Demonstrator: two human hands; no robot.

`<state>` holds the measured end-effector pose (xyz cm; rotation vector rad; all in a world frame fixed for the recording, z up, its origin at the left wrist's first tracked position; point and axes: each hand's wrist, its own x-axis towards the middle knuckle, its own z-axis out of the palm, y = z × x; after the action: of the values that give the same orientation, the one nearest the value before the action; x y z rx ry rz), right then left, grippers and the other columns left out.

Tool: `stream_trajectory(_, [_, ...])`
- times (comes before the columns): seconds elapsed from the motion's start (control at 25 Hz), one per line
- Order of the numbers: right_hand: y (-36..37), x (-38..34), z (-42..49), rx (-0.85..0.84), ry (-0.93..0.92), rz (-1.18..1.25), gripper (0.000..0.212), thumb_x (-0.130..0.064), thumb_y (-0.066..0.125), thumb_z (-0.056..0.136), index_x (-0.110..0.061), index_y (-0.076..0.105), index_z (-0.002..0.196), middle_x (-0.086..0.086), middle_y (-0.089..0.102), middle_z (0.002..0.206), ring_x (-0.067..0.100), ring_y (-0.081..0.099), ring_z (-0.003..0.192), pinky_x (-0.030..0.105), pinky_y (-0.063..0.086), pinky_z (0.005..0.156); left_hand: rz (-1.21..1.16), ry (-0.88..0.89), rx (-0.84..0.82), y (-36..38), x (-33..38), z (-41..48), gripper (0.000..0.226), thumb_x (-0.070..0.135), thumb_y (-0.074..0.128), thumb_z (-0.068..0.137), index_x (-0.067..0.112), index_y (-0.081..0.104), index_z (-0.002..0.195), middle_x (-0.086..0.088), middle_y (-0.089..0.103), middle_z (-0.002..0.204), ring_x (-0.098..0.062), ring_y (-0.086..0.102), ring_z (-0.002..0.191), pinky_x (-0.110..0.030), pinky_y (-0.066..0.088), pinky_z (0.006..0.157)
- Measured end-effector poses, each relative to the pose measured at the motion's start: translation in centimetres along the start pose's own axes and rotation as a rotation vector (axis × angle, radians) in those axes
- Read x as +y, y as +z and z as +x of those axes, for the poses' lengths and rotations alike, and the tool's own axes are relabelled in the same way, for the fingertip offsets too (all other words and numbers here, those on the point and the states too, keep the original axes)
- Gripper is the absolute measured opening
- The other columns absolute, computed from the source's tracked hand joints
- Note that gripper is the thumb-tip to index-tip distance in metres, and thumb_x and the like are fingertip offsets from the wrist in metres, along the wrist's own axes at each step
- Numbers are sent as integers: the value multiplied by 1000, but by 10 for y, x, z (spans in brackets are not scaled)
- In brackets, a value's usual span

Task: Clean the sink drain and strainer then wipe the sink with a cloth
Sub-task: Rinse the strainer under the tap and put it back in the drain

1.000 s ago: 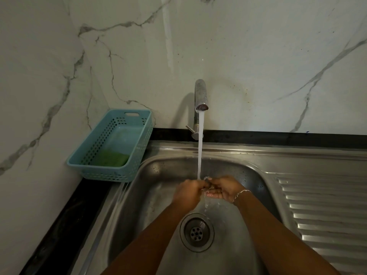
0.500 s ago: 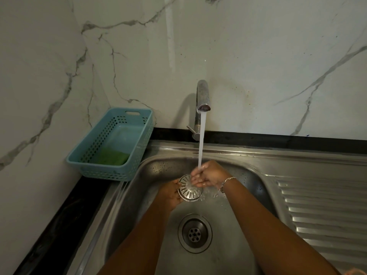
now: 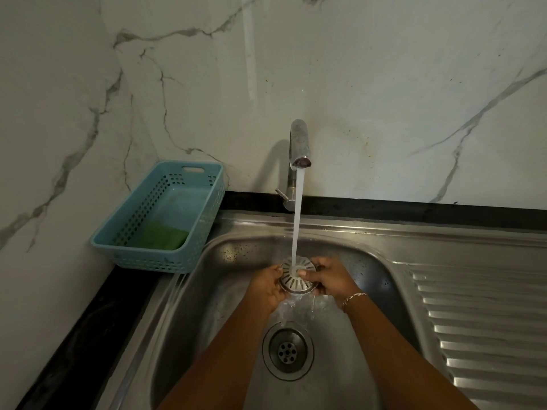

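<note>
A round metal strainer (image 3: 296, 280) with slots is held flat under the running tap (image 3: 299, 143), above the steel sink basin (image 3: 207, 306). My left hand (image 3: 266, 287) grips its left rim and my right hand (image 3: 328, 279) grips its right rim, thumb on top. Water hits the middle of the strainer and pours off below it. The open drain (image 3: 287, 351) sits in the basin floor just below my hands.
A blue plastic basket (image 3: 159, 217) with a green sponge (image 3: 161, 236) in it stands on the black counter at the left. A ribbed steel draining board (image 3: 479, 321) lies at the right. Marble wall behind the tap.
The strainer has turned from tilted to flat under the stream. My right hand has moved from on top of it to its right rim. The view has shifted slightly.
</note>
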<state>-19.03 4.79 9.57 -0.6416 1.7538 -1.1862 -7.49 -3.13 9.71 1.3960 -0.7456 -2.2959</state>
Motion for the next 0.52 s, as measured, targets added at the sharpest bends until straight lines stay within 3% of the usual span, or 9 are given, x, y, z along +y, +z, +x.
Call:
stream_trajectory(0.16, [4,13,-4,63,83,284,10,-15,57,90,-10,64,94,4,66,80,14,62,66,22,51,49,155,104,-18,1,5,-8,26,-1,40,93,2,57,112,-14,63,98,-24,62,79,-34,52,65])
stream_trajectory(0.24, [8,14,-3,15,126,340,16,-23,52,93,-11,62,93,5,62,82,12,60,64,26,51,57,259,207,-43,-8,7,-8,23,-2,44,91,7,61,104,-15,65,99,-21,62,79,-29,52,63])
stream_trajectory(0.32, [8,10,1,-77,162,436,25,-29,47,95,-8,60,102,8,61,92,16,62,77,33,54,70,447,385,-95,-22,6,-8,22,-2,47,90,7,64,100,-19,65,108,-17,62,83,-25,55,67])
stream_trajectory(0.4, [6,5,3,-166,164,536,24,-23,43,97,-9,61,105,11,60,99,23,60,89,38,57,75,839,773,-162,-32,-1,-9,22,-5,53,86,3,67,101,-18,69,106,-20,66,88,-26,56,80])
stream_trajectory(0.52, [4,5,4,-201,133,642,35,8,35,92,-6,54,117,12,62,101,23,61,86,28,60,64,1634,1540,-268,-41,-17,-5,34,-7,69,67,10,71,97,-7,75,97,-20,70,92,-31,57,84])
